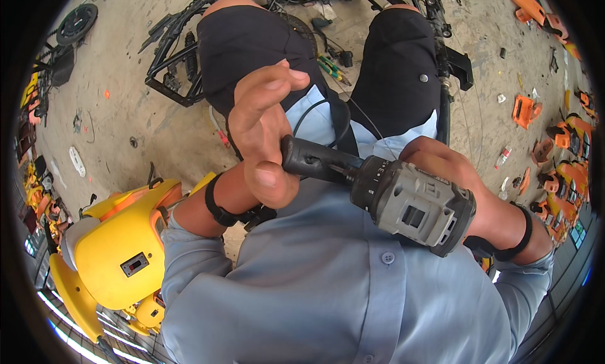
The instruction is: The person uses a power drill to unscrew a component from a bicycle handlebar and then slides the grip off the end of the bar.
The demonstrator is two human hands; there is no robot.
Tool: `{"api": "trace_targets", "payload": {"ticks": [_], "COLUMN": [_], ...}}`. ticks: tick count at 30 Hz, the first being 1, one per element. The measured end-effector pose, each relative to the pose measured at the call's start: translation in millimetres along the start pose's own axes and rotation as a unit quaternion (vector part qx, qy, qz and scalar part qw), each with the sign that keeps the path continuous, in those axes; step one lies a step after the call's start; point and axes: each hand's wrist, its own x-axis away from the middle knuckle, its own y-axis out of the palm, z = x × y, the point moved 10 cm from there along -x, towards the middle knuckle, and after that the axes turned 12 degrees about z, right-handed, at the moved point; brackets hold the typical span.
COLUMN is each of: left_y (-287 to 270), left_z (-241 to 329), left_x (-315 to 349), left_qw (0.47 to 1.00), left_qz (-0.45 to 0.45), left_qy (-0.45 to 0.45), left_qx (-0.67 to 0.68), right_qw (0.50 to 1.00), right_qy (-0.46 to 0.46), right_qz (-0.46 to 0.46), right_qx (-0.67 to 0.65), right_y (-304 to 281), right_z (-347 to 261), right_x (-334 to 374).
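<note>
My right hand [438,159] is wrapped round a grey and black cordless drill [413,203], its handle mostly hidden from me. The drill's nose points left, and its thin bit lies against or just over a black cylinder like a handlebar grip [315,160]; I cannot tell whether it touches. A dark hole shows in the cylinder's side. My left hand [268,134] is at the cylinder's left end, fingers raised and apart, thumb lower down beside it. Contact there is unclear. A black cable [305,115] loops above the cylinder, over my lap.
A black metal frame [170,80] stands beyond my knees. Green-and-yellow pliers [333,69] lie on the floor between my legs. A yellow plastic body [120,257] is close by my left elbow. Orange parts [524,111] lie at the right, a wheel [77,24] at far left.
</note>
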Motion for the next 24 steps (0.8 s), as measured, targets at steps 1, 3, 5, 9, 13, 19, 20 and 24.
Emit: {"api": "trace_targets", "payload": {"ticks": [1, 3, 5, 9, 13, 19, 20, 24], "left_y": [0.4, 0.1, -1.9, -15.5, -6.7, -5.9, -6.5, -6.3], "left_z": [-1.1, -0.6, -0.1, -6.5, 0.2, 1.2, 1.0, -0.3], "left_x": [0.1, 0.2, -0.7, -0.6, -4.0, -6.5, -6.9, -5.5], "left_qw": [1.000, 1.000, 0.999, 0.996, 0.998, 0.998, 0.998, 0.998], "left_qz": [0.007, 0.018, 0.023, 0.032, 0.028, 0.046, 0.049, 0.042], "left_qy": [0.006, 0.021, 0.036, 0.065, 0.062, 0.030, 0.032, 0.042], "left_qx": [0.005, 0.010, 0.017, 0.042, 0.016, 0.018, 0.022, 0.030], "right_qw": [1.000, 1.000, 1.000, 0.999, 0.999, 0.976, 0.978, 0.971], "right_qy": [0.001, -0.019, -0.020, -0.016, -0.034, 0.123, 0.125, 0.184], "right_qz": [0.002, 0.010, 0.009, -0.008, -0.004, 0.005, -0.013, -0.064], "right_qx": [0.002, 0.017, 0.021, 0.029, 0.013, -0.178, -0.165, -0.140], "right_y": [0.4, 1.9, 4.8, 5.5, -3.1, -1.4, 0.7, 1.9], "right_z": [0.0, -1.8, -3.5, -7.1, -15.8, 4.2, 4.5, 9.0], "right_x": [-0.1, -2.8, -8.4, -17.6, -26.2, -17.0, -16.0, -17.8]}}
